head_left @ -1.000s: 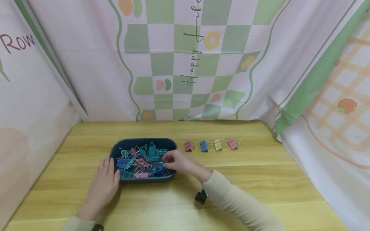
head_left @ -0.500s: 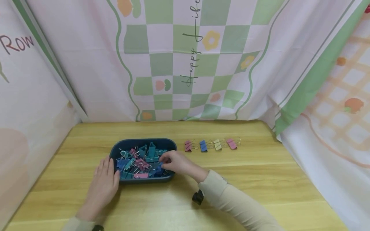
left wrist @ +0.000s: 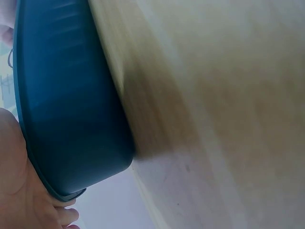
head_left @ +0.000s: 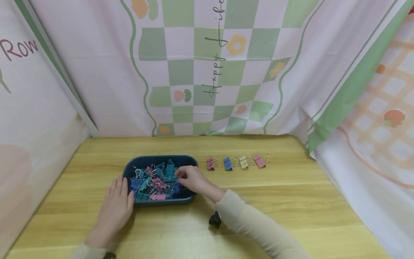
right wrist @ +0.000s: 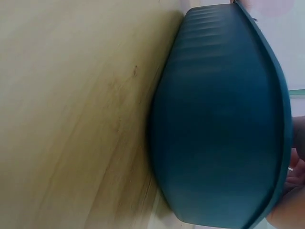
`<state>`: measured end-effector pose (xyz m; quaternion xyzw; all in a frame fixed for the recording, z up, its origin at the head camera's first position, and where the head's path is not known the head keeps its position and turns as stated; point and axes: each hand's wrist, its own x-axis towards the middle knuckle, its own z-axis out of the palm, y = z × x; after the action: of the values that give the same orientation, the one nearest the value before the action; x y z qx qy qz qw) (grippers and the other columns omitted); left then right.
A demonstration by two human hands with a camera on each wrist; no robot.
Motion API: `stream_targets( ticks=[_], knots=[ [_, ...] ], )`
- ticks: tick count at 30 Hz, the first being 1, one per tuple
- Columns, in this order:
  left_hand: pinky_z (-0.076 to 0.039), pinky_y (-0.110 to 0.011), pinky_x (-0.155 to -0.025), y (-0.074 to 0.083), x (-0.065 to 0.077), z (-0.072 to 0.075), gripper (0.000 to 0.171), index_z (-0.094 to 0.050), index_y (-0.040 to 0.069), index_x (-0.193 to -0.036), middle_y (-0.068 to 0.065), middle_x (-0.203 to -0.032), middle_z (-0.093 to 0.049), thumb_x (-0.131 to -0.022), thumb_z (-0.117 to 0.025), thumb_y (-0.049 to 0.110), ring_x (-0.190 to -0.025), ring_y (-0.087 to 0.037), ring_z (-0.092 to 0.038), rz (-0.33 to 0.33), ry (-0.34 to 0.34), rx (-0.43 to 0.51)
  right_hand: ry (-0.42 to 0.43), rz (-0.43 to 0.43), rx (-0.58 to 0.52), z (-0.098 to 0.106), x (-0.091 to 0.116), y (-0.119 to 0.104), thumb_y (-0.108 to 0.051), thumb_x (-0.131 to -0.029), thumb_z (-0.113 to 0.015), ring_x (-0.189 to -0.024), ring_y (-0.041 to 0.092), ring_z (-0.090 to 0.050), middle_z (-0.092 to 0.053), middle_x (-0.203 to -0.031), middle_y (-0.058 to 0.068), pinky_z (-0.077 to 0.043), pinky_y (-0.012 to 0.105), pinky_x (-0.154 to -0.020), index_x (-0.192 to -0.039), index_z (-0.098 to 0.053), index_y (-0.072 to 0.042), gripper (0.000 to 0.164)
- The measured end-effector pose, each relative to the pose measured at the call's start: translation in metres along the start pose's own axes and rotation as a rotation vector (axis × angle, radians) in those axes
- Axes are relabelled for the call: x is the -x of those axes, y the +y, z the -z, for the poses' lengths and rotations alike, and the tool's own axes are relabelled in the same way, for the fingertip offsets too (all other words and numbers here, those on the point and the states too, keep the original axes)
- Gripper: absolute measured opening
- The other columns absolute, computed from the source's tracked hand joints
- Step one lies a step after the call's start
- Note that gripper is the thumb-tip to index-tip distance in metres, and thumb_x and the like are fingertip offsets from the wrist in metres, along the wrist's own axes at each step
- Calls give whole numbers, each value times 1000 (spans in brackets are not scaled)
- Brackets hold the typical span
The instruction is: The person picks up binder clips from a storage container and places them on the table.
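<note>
A dark blue tray (head_left: pixel 165 202) full of binder clips stands on the table. My left hand (head_left: pixel 115 201) rests against its left end, fingers straight; in the left wrist view, the left hand (left wrist: pixel 24 186) touches the rim. My right hand (head_left: pixel 194 180) reaches over the right end, thumb and fingers bent down among the clips. Near its fingertips are a teal binder clip (head_left: pixel 170 178) and a blue binder clip (head_left: pixel 176 189). Only a small metallic glint shows by the right hand (right wrist: pixel 298 179) in the right wrist view; whether it pinches a clip is hidden.
Right of the tray a row of binder clips lies on the wooden table (head_left: pixel 275 201): a dark pink clip (head_left: pixel 211 164), a blue clip (head_left: pixel 228 164), a yellow clip (head_left: pixel 243 163) and a pink clip (head_left: pixel 260 161). A patterned curtain (head_left: pixel 210 72) hangs behind the table.
My right hand has moved a little left and further into the tray. Blue clips under it have shifted left, baring some tray floor at the right. The left hand has stayed still.
</note>
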<state>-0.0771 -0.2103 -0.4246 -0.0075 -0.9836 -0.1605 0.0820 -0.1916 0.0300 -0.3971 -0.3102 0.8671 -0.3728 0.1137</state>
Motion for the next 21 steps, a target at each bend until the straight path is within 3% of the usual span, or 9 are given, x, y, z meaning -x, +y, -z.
stream_targets(
  ticks=[5, 11, 17, 21],
  knots=[
    [-10, -56, -106, 0, 0, 0, 56, -21, -18, -136, -35, -143, -14, -100, -31, 23, -131, -48, -12, 0, -2, 3, -14, 11, 92, -2, -2, -2, 1, -84, -62, -85, 15, -55, -59, -96, 7, -48, 24, -72, -107, -64, -4, 23],
    [-9, -56, -106, 0, 1, 1, 57, -19, -18, -137, -35, -143, -13, -100, -30, 24, -131, -48, -11, 7, -12, 6, -124, -44, 209, -1, -5, -8, 0, -84, -63, -90, 18, -57, -61, -99, 9, -49, 27, -73, -116, -59, -4, 32],
    [-8, -56, -106, -1, 0, 0, 57, -19, -17, -137, -34, -144, -13, -100, -30, 25, -132, -48, -10, 11, -28, -1, -194, -47, 230, -1, -6, -10, -3, -85, -64, -81, 14, -58, -63, -93, 9, -49, 24, -69, -115, -58, -1, 31],
    [-8, -56, -106, -1, 0, -1, 58, -19, -16, -138, -34, -144, -12, -100, -30, 26, -132, -47, -10, 18, -28, 0, -185, -75, 151, 0, -7, -9, -3, -85, -63, -72, 12, -58, -62, -88, 7, -49, 22, -62, -112, -59, -2, 27]
  ],
)
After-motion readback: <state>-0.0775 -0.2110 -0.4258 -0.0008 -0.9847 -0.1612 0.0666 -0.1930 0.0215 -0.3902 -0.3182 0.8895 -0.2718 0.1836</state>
